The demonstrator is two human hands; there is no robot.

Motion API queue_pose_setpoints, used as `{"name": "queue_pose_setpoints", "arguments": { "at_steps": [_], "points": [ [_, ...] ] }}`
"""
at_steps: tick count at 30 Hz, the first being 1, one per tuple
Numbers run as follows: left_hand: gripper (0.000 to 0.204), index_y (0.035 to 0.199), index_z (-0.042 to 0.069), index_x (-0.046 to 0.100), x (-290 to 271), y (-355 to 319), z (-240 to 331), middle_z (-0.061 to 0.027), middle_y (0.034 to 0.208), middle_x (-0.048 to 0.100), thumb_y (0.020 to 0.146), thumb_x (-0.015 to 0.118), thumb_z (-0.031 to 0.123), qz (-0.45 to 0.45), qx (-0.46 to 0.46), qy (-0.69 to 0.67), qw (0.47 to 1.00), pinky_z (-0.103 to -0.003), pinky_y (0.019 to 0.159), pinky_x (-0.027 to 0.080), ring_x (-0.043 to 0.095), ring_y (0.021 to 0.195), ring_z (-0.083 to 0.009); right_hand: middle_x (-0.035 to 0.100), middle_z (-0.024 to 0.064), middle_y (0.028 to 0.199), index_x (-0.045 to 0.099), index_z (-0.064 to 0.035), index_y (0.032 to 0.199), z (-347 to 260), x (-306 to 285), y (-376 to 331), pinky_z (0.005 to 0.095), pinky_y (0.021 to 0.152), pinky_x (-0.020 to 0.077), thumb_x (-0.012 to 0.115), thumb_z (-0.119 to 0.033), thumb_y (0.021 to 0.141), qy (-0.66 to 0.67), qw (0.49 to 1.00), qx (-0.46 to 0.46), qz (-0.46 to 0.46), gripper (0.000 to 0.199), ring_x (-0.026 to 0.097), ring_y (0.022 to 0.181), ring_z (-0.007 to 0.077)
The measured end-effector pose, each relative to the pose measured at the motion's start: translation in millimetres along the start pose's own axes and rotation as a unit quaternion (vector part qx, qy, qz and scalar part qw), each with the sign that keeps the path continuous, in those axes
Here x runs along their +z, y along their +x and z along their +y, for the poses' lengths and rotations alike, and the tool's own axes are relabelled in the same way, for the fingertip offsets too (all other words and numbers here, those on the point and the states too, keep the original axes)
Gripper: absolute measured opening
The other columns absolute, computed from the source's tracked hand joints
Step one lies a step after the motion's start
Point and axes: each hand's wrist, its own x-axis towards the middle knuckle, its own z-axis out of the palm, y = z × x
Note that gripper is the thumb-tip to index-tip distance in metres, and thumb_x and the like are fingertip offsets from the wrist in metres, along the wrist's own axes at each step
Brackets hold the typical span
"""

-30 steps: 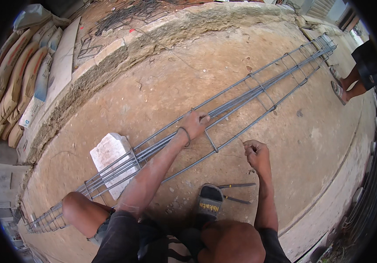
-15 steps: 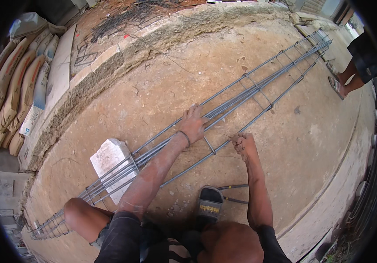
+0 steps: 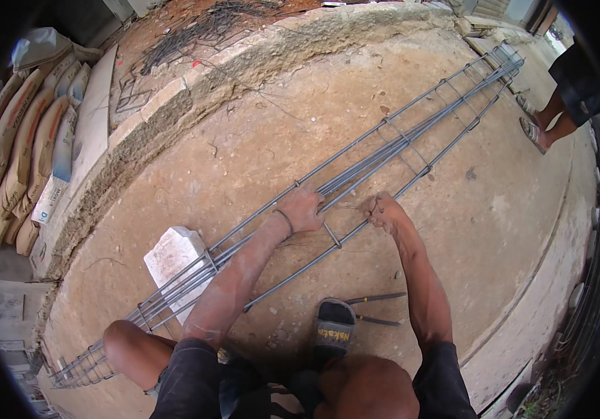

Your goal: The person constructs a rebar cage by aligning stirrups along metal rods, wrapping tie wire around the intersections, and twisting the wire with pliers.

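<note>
A long rebar cage lies diagonally over the ground, with several loose bars bundled inside its square stirrups. My left hand is closed at the bundled bars beside one stirrup, its fingers curled and partly hidden. To its right, my right hand is pinched just above the near long bar. Thin wire strands run from its fingertips toward the bundle. A white block sits under the cage at the left. Pincers with dark handles lie beside my sandal.
Stacked cement bags stand at the far left behind a rough concrete kerb. Dark bent steel pieces lie beyond it. At the right, another person's legs and sandals are near the cage's far end.
My left hand has drawn its fingers back from the far bar and curled them at the bundle. My right hand has shifted slightly left and up, still pinched.
</note>
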Motion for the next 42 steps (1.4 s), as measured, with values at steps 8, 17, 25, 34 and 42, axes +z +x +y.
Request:
{"name": "queue_pose_setpoints", "arguments": {
  "at_steps": [8,17,25,34,42],
  "points": [
    [0.029,0.105,0.004,0.067,12.3,5.9,-6.3,-0.0192,0.097,0.064,0.079,0.061,0.016,0.045,-0.052,-0.088,0.994,-0.046,0.083,0.048,0.06,0.096,-0.0375,0.055,0.0076,0.064,0.061,0.008,0.085,-10.3,-10.6,-13.8,0.0232,0.036,0.0278,0.053,0.009,0.077,-0.004,0.999,-0.012,-0.053,0.012,0.046,0.046,0.0116],
    [0.029,0.107,0.007,0.067,6.0,-4.1,-6.2,-0.0158,0.093,0.065,0.079,0.067,0.016,0.08,-0.074,-0.174,0.979,-0.04,0.08,0.049,0.061,0.093,-0.032,0.054,0.0066,0.063,0.061,0.011,0.091,16.0,-7.8,-17.8,0.0236,0.034,0.0259,0.047,0.013,0.074,0.055,0.998,0.021,-0.013,0.022,0.045,0.044,0.0107],
    [0.036,0.112,0.01,0.063,19.6,-8.0,-8.8,-0.0155,0.099,0.059,0.077,0.062,0.005,0.122,0.026,-0.011,0.992,-0.045,0.083,0.049,0.06,0.093,-0.0369,0.05,0.0018,0.059,0.062,0.0026,0.083,17.0,1.5,-18.9,0.0236,0.036,0.0246,0.062,-0.009,0.078,-0.008,0.999,0.023,-0.025,0.012,0.04,0.042,0.0071],
    [0.028,0.109,0.007,0.061,3.0,-13.7,8.1,-0.0162,0.098,0.058,0.083,0.06,-0.002,0.215,0.06,-0.153,0.963,-0.039,0.073,0.05,0.061,0.089,-0.0341,0.047,0.0034,0.056,0.056,-0.0015,0.069,-1.0,35.9,-18.4,0.0311,0.042,0.0372,0.056,-0.01,0.073,-0.192,0.968,-0.049,-0.152,0.01,0.046,0.048,0.0136],
    [0.039,0.124,-0.008,0.053,26.8,-30.6,-5.8,-0.0139,0.114,0.066,0.085,0.06,-0.007,0.147,-0.084,-0.534,0.828,-0.03,0.092,0.053,0.064,0.108,-0.0206,0.045,-0.0012,0.058,0.065,0.0021,0.084,-0.5,26.8,-20.3,0.0264,0.04,0.0259,0.061,-0.01,0.077,-0.169,0.965,-0.102,-0.174,0.014,0.037,0.046,0.0068]
  ]
}}
